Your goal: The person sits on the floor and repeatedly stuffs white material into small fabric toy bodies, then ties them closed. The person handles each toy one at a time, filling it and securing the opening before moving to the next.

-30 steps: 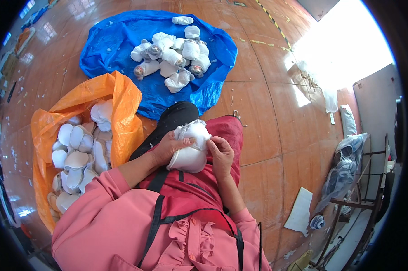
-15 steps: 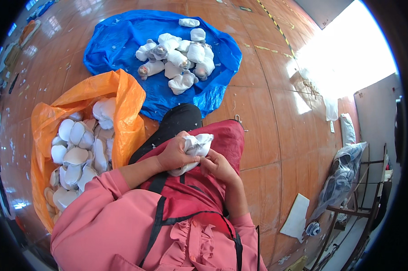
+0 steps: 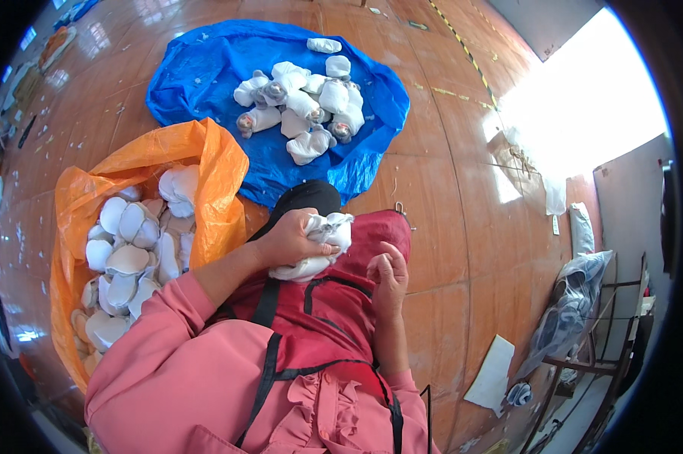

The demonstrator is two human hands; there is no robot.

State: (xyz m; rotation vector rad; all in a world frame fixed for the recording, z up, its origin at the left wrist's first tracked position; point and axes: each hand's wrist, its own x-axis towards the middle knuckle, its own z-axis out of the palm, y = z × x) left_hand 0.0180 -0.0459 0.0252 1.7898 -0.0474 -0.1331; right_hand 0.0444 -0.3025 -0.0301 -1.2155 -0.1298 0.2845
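Note:
My left hand (image 3: 290,240) is closed round a soft white bundle of cloth-like pads (image 3: 331,233) above my lap, with greyish edges showing at its top. Part of the bundle sticks out below my fingers. To the right of it, apart from the bundle, my right hand (image 3: 390,278) is raised with its fingers bent in and pressed together; whatever they may pinch is too small to make out. Left of my arm, an orange sack (image 3: 219,178) stands open, full of rounded white and beige pads (image 3: 127,259).
Beyond my knees a blue sheet-like sack (image 3: 197,72) lies spread on the tiled floor (image 3: 432,219), bearing several white bundles (image 3: 334,97) with grey ends. At the right are a metal frame (image 3: 583,365), a clear plastic bag (image 3: 576,291) and a white sheet piece (image 3: 491,371).
My right hand has come off the white bundle and moved away to the right. My left hand still holds the bundle, now tilted a little differently.

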